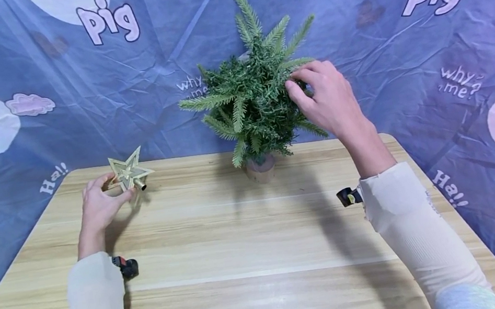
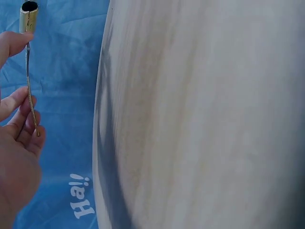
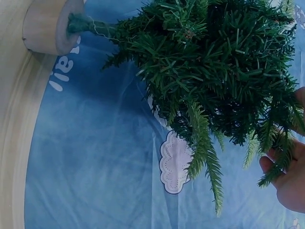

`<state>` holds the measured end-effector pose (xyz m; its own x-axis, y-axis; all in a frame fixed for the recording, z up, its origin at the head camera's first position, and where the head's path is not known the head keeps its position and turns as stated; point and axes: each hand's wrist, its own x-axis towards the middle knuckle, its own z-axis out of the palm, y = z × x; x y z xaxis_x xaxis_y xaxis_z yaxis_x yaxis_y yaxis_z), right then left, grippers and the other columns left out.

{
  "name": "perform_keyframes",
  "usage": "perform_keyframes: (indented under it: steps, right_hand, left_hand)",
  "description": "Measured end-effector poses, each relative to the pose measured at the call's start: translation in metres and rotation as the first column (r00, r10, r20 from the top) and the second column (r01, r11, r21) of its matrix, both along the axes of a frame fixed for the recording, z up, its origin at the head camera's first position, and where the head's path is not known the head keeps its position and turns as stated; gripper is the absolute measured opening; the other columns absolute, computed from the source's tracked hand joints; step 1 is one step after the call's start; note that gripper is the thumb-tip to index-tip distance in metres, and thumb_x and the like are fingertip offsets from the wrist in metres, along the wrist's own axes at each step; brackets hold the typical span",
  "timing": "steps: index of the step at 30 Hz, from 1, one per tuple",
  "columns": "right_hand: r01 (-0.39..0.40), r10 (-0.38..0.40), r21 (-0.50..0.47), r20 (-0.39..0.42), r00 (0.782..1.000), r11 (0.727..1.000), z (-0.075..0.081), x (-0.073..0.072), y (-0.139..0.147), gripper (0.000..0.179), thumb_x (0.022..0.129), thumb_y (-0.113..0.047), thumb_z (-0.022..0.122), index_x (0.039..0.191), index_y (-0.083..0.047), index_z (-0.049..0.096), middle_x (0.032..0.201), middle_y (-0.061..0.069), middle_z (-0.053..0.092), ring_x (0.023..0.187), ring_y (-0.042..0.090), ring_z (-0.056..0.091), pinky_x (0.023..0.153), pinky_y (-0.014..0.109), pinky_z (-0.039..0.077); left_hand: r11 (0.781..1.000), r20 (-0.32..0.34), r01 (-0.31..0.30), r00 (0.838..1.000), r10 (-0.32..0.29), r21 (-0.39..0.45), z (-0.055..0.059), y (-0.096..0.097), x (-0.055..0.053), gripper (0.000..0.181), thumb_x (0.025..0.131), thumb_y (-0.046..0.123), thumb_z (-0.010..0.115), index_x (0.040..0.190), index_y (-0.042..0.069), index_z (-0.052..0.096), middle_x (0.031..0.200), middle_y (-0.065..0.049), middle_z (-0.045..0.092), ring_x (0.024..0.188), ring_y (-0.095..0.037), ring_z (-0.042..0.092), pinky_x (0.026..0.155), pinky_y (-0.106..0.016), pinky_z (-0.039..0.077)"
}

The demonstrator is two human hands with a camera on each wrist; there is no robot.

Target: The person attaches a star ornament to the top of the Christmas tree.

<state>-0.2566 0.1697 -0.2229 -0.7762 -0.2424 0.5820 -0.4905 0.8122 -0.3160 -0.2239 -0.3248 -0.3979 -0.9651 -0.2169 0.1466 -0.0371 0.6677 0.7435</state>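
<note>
My left hand (image 1: 99, 204) grips a gold star tree topper (image 1: 128, 172) between thumb and fingers, held over the back left of the table. In the left wrist view the star topper (image 2: 28, 20) shows edge-on, with its short tube socket at the top. A small artificial Christmas tree (image 1: 258, 95) stands upright at the back middle on a round wooden base (image 1: 261, 169). At its right side my right hand (image 1: 327, 96) holds the foliage, thumb and fingers curled about an outer branch. Foliage partly hides those fingertips in the right wrist view, where a branch (image 3: 281, 164) crosses them.
The light wood table (image 1: 223, 253) ends at its back edge close behind the tree base. A blue printed cloth (image 1: 158, 93) hangs behind and along both sides. Each sleeve carries a small black wrist camera (image 1: 129, 269).
</note>
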Motion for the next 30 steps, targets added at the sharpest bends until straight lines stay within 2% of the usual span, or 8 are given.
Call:
perform_keyframes:
  steps: [11,21,30]
  right_hand:
    - [0.013,-0.013,-0.009,0.001,1.000,1.000,-0.006,0.000,0.000,0.047,0.104,-0.039,0.051,0.127,-0.003,0.070,0.129,0.014,0.065,0.122,0.035,0.052,0.099,0.055,0.043]
    - [0.007,-0.007,-0.029,-0.019,1.000,1.000,-0.009,-0.001,0.000,0.045,0.104,-0.037,0.052,0.126,-0.003,0.071,0.127,0.014,0.065,0.120,0.035,0.053,0.097,0.054,0.044]
    - [0.002,-0.003,-0.015,-0.027,1.000,1.000,-0.008,-0.001,0.000,0.044,0.104,-0.036,0.052,0.125,-0.002,0.071,0.128,0.013,0.066,0.121,0.034,0.053,0.099,0.052,0.044]
  left_hand:
    - [0.999,-0.049,0.005,0.999,-0.007,-0.033,0.008,0.010,0.000,0.088,0.083,0.028,0.082,0.153,-0.002,0.038,0.151,-0.028,0.036,0.136,-0.046,0.027,0.110,-0.067,0.024]
    - [0.999,-0.124,-0.038,0.992,0.034,-0.027,0.029,0.024,-0.001,0.086,0.082,0.028,0.083,0.152,0.002,0.042,0.154,-0.022,0.034,0.141,-0.040,0.025,0.114,-0.063,0.023]
    - [0.993,-0.236,-0.047,0.972,0.020,-0.110,0.045,0.035,-0.006,0.080,0.079,0.026,0.084,0.145,-0.002,0.050,0.143,-0.025,0.042,0.132,-0.040,0.031,0.108,-0.059,0.029]
